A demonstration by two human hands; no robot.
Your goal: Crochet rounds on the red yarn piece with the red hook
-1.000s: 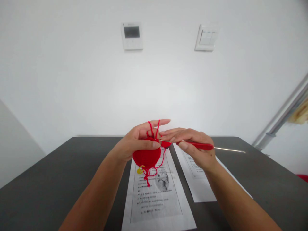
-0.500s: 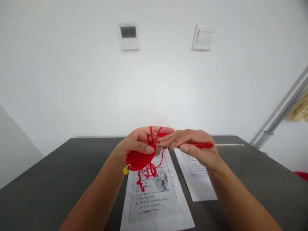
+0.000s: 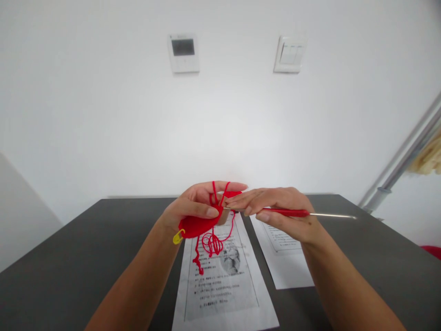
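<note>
My left hand (image 3: 195, 206) pinches a round red crochet piece (image 3: 197, 225) between thumb and fingers, with red yarn (image 3: 220, 192) looped over its forefinger. A yellow stitch marker (image 3: 178, 237) hangs from the piece's left edge. Loose red yarn ends (image 3: 209, 246) dangle below it. My right hand (image 3: 280, 214) is closed on a crochet hook with a red handle (image 3: 287, 212) and a metal shaft; the hook's tip meets the piece's edge between my two hands. Both hands are held above the table.
A dark table (image 3: 86, 257) carries two printed paper sheets, one under my hands (image 3: 220, 285) and one to the right (image 3: 285, 257). On the white wall behind are a control panel (image 3: 183, 52) and a light switch (image 3: 290, 54). A metal pole (image 3: 403, 161) slants at right.
The red piece has turned flatter and edge-on in my left hand, and the yellow marker has swung from below it to its left edge. My hands have dropped slightly.
</note>
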